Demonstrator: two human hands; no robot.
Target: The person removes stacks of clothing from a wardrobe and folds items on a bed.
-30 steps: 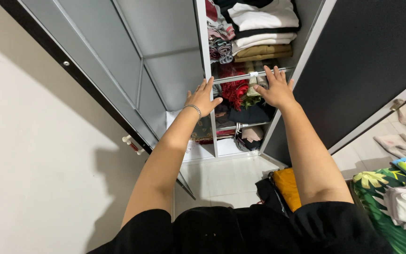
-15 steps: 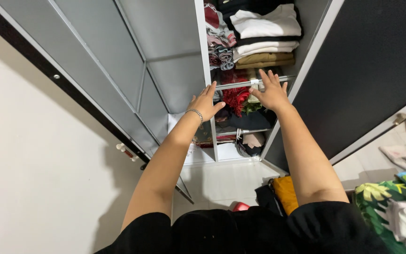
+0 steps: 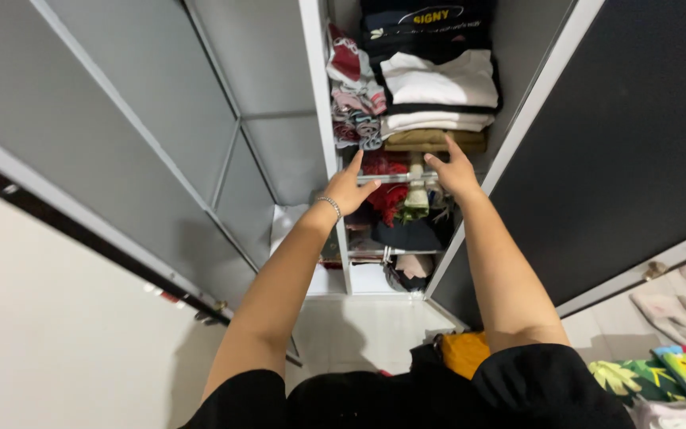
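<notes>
Nearest me, at 6 o'clock, an orange cloth [image 3: 465, 352] lies on the floor. Toward 12 o'clock, my left hand [image 3: 349, 189] and right hand [image 3: 454, 172], fingers spread and gripping nothing, rest on the shelf edge [image 3: 398, 178], under the folded clothes [image 3: 436, 99] stacked neatly for space.

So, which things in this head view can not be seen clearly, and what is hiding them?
- Shelf edge, head view: partly covered by the left hand and right hand; whether they grip or only touch it is unclear.
- Red item: half hidden behind the shelf edge, kind unclear.
- Dark folded clothes: cut off by the top edge.
- Yellow item on the floor: mostly hidden by the person's black top.
</notes>
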